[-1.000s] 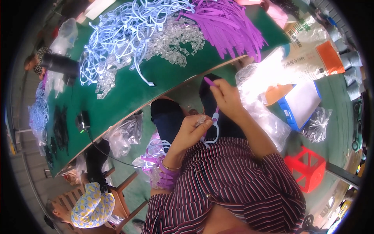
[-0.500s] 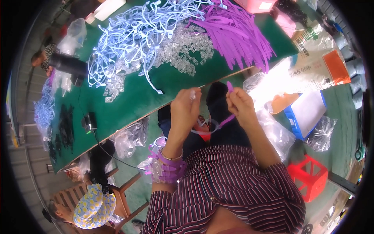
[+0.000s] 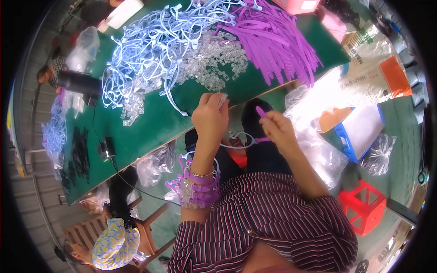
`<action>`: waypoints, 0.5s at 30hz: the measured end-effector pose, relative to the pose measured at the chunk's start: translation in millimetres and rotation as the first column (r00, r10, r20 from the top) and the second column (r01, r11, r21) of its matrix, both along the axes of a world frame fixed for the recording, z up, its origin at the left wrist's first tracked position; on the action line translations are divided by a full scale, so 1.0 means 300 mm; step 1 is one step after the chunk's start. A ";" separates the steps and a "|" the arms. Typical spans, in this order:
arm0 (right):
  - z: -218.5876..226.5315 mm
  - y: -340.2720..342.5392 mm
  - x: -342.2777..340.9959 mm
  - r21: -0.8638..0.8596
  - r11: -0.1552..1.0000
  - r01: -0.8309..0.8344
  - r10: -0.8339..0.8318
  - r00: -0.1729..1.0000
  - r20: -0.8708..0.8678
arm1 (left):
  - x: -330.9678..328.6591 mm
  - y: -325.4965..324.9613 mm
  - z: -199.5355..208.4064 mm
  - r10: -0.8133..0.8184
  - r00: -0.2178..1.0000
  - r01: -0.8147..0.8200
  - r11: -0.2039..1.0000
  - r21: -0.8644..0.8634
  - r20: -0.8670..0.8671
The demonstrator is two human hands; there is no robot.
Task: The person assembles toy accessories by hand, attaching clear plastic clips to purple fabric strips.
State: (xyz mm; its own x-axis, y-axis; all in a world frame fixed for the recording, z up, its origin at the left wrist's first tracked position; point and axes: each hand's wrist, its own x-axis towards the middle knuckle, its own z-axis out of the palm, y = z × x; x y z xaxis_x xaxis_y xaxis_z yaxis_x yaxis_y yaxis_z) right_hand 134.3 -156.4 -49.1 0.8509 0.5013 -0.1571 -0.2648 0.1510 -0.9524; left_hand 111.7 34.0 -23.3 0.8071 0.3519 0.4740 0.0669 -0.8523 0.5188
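My left hand (image 3: 209,116) is raised in front of the table edge, with a small clear plastic buckle (image 3: 222,99) pinched between its fingertips. Facing it, my right hand (image 3: 278,129) pinches a purple strap (image 3: 261,112) whose rounded tip sticks out toward the left hand. Below the fingers the strap runs on to a pale blue looped piece (image 3: 241,141), hanging above my lap. Tip and buckle are apart. Around my left forearm sit several purple straps with clear buckles (image 3: 196,189).
The green table (image 3: 150,132) bears a heap of pale blue looped pieces (image 3: 145,45), clear buckles (image 3: 211,63) and purple straps (image 3: 277,45). A black device (image 3: 106,148) trails a cable. To the right are plastic bags (image 3: 318,154) and a red stool (image 3: 363,207). A person in a patterned hat (image 3: 116,245) sits at lower left.
My left hand has shifted up and left, and the buckle shows more plainly at its fingertips. The strap tip in my right hand has come lower and tilts more to the left.
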 end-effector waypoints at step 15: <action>0.153 0.052 -0.049 -0.231 0.971 0.062 0.058 0.876 0.479 | -0.128 -0.033 0.060 -0.245 0.956 0.167 -0.006 -0.986 0.163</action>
